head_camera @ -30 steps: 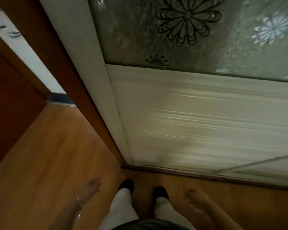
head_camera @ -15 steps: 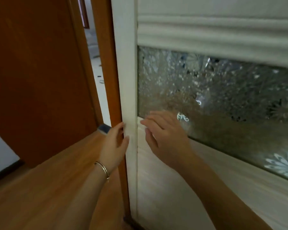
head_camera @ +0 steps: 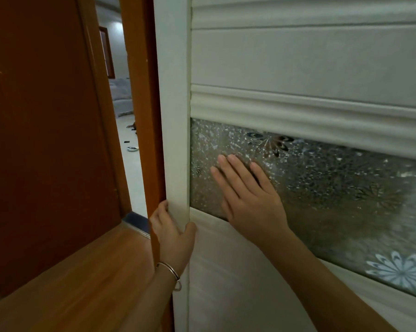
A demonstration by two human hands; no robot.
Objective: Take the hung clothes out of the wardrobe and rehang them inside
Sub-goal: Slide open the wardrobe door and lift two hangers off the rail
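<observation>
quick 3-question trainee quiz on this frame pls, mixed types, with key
1. True or false: the left hand grips the white wardrobe door's edge frame.
2. The right hand lies flat on: A) the frosted glass panel B) the orange room door C) the floor.
3. Fill in: the left wrist wears a ___.

Key: 1 true; 2 A; 3 bracelet.

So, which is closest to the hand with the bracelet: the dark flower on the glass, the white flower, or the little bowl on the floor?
From the left hand:
1. Dark flower, up and right on the glass.
2. White flower, low on the far right.
3. Little bowl, beyond the doorway in the next room.
</observation>
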